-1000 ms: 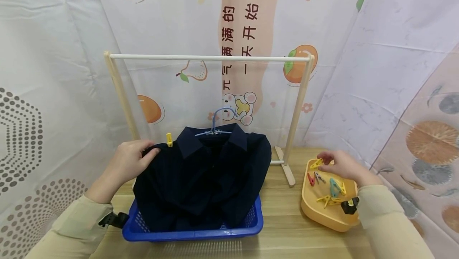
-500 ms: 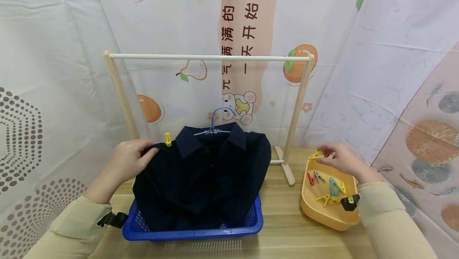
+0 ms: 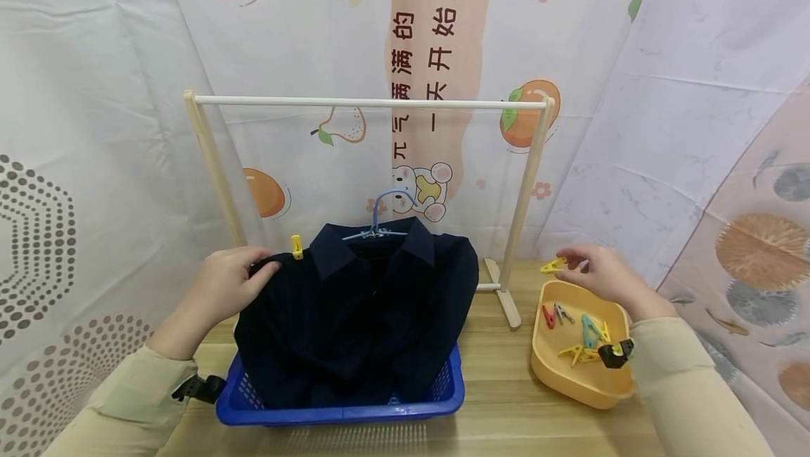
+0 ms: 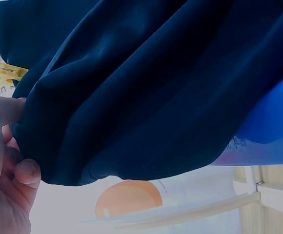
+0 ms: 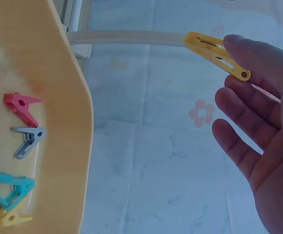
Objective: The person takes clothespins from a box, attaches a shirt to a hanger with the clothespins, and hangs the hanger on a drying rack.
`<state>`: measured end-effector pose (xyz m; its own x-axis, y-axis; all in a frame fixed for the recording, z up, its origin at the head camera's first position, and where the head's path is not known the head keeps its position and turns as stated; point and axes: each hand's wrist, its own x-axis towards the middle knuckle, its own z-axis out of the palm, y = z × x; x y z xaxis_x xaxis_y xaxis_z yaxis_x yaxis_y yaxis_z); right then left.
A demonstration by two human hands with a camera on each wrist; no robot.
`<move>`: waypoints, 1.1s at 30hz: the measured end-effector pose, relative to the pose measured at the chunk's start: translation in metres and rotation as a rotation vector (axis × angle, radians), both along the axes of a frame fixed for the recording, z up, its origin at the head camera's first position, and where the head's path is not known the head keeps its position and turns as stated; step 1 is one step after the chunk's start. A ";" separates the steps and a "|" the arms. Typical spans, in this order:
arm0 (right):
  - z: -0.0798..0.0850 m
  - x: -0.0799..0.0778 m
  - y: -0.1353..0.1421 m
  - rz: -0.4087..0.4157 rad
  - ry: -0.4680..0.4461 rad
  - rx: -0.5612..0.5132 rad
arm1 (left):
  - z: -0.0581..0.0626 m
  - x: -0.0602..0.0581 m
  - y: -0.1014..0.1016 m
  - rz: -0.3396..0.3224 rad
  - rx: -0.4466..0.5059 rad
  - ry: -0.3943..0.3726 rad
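Note:
A dark navy shirt (image 3: 354,316) on a blue hanger (image 3: 375,212) sits bunched in and above a blue basket (image 3: 342,415). My left hand (image 3: 229,287) pinches the shirt's left shoulder between thumb and fingers. Close beside that hand, a yellow clothespin (image 3: 297,247) is clipped upright on the shoulder. At the far side of the orange tray (image 3: 572,388), my right hand (image 3: 604,275) holds another yellow clothespin (image 5: 217,56) between thumb and fingers, above the rim. In the right wrist view its other fingers are loosely bent.
Behind the basket stands a wooden rack with a white top rod (image 3: 367,101). Inside the tray lie several clothespins, including a red one (image 5: 23,108), a grey one (image 5: 28,142) and a teal one (image 5: 9,187). Printed curtains surround the wooden table (image 3: 500,380).
My right hand has lifted the yellow clothespin out of the tray and past its far rim. The left hand keeps its grip on the shirt, almost unmoved.

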<state>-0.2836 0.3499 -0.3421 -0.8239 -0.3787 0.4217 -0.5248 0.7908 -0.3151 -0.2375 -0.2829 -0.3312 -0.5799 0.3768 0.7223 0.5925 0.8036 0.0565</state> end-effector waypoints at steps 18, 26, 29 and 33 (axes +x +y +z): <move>0.012 -0.003 -0.021 0.030 0.060 -0.003 | -0.001 -0.001 -0.002 -0.006 -0.002 0.014; 0.016 -0.007 -0.030 0.059 0.059 -0.006 | -0.001 -0.001 -0.002 -0.008 0.002 0.018; 0.016 -0.008 -0.034 0.068 0.059 -0.002 | -0.001 -0.001 -0.002 -0.013 0.001 0.024; 0.018 -0.010 -0.039 0.070 0.063 0.006 | -0.001 -0.001 -0.003 -0.014 0.000 0.028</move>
